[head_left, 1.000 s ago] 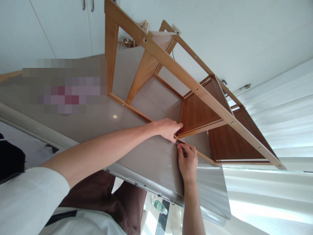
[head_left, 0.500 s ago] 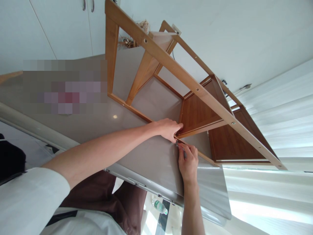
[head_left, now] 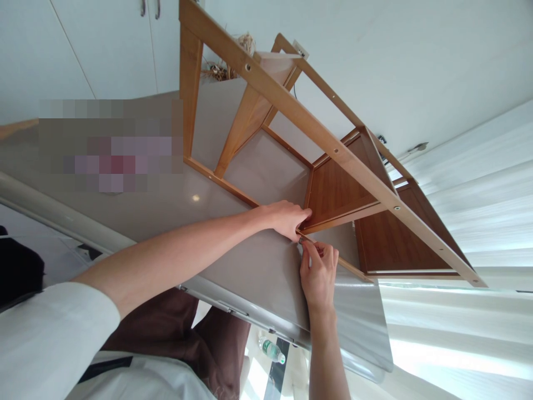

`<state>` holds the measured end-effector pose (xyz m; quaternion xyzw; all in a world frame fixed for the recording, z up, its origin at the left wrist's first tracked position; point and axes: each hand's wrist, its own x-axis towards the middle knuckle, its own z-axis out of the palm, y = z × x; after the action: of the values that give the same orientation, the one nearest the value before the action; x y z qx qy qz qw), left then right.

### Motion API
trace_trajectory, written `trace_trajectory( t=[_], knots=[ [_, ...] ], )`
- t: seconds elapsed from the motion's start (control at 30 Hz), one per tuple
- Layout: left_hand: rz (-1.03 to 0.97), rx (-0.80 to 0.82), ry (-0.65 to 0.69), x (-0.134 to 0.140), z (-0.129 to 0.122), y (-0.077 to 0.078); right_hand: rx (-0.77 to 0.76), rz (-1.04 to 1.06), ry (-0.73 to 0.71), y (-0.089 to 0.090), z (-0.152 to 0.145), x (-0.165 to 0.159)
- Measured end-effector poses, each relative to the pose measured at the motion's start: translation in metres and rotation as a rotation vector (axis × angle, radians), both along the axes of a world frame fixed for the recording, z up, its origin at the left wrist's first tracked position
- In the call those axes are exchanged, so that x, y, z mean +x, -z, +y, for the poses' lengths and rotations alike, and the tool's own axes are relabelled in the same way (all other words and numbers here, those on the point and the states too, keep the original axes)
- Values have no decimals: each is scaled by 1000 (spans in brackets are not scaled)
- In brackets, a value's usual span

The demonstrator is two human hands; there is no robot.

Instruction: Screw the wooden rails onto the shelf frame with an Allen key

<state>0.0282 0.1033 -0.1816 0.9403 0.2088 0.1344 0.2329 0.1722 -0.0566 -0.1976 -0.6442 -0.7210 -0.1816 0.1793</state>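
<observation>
A brown wooden shelf rack [head_left: 291, 111] lies on its side on the grey table. My left hand [head_left: 285, 218] is closed around its lower rail at the corner of a shelf panel [head_left: 343, 194], the thumb on the panel side. Just to the right, my right hand [head_left: 318, 272] pinches a small metal piece [head_left: 300, 240] that looks like a hex key, its tip against the outer face of the lower rail. The fingers hide most of it. Bolt heads and holes show along the upper rail [head_left: 336, 151].
The grey table [head_left: 250, 266] has a rounded metal front edge. White cabinets [head_left: 104, 44] stand behind it and a white curtain [head_left: 458, 322] hangs at the right. On the floor below lies a plastic bottle [head_left: 271, 350]. A blurred patch covers the table's left part.
My right hand has shifted slightly left and its fingers have turned a little around the metal piece. My left hand and the rack stay in place.
</observation>
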Motion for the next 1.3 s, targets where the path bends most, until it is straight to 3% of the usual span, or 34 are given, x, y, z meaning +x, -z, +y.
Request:
trace_trajectory(
  t=[0.17, 0.37, 0.57, 0.83, 1.07, 1.3],
  knots=[
    [-6, 3, -3, 0, -1, 0, -31, -23, 16, -3, 0, -4],
    [2, 3, -22, 0, -3, -2, 33, 147, 46, 1, 0, 1],
    [-1, -8, -16, 0, -2, -2, -39, 294, 6, 4, 3, 6],
    [-29, 4, -13, 1, -1, 0, -47, 278, -38, 2, 2, 5],
    [-29, 10, -19, 1, -2, 0, -54, 125, -7, 1, 0, 6],
    [-9, 12, -16, 0, -2, -1, -58, 105, 5, 1, 0, 4]
  ],
)
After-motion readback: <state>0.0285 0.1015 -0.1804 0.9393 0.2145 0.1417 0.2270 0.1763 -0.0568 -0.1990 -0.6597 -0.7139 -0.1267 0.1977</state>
